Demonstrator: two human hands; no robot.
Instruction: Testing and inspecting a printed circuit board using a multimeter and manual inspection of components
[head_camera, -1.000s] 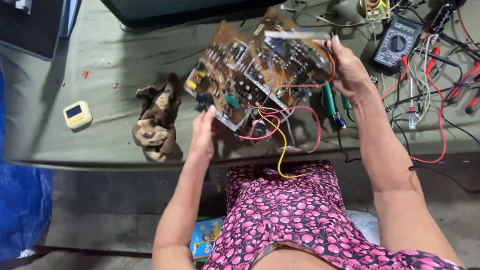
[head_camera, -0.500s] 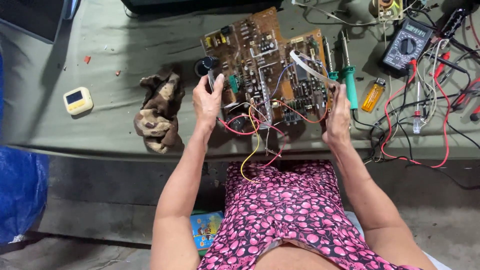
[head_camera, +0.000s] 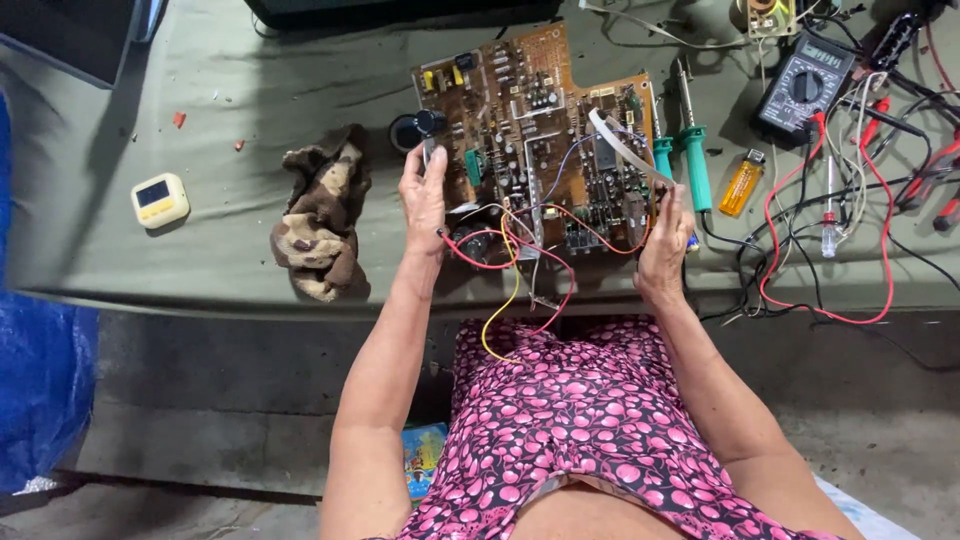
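Observation:
A brown circuit board (head_camera: 540, 140) crowded with components lies flat on the green-covered table (head_camera: 260, 90), component side up. My left hand (head_camera: 424, 200) grips its left edge near a black round part (head_camera: 418, 128). On the right edge rests my right hand (head_camera: 664, 246), fingers curled over the rim beside a grey ribbon cable (head_camera: 628, 148). Red, yellow and white wires (head_camera: 510, 270) trail from the board's near edge toward my lap.
Two green-handled soldering irons (head_camera: 694, 160) and an orange lighter (head_camera: 741, 184) lie right of the board. A black multimeter (head_camera: 806, 86) with red and black leads (head_camera: 860, 200) sits far right. A brown rag (head_camera: 320, 215) and a small white device (head_camera: 160, 199) lie left.
The board was tilted up off the table a second ago. It has been lowered and turned flat, and both hands now sit on its left and right edges.

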